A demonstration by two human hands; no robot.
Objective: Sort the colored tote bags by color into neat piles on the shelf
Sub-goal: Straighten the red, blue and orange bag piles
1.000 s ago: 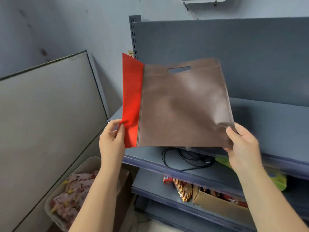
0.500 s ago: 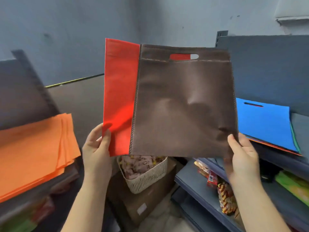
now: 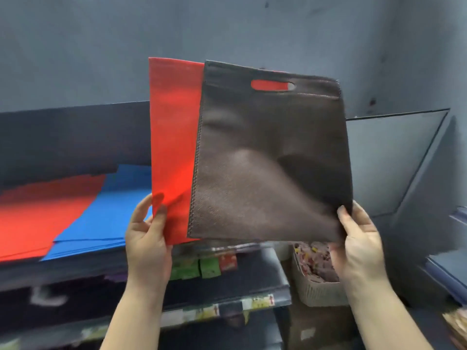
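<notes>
I see two flat tote bags held up, overlapping. The brown bag (image 3: pixel 270 160) is in front, upright and slightly tilted, its bottom right corner pinched by the right hand (image 3: pixel 358 246); it has a cut-out handle slot near the top, with red showing through. The red bag (image 3: pixel 174 137) sits behind it and sticks out toward the left hand (image 3: pixel 147 245), which pinches its lower edge. Left of that hand, on the shelf (image 3: pixel 75 269), lie a blue pile (image 3: pixel 108 213) and, farther left, a red pile (image 3: pixel 43 213), edges touching.
</notes>
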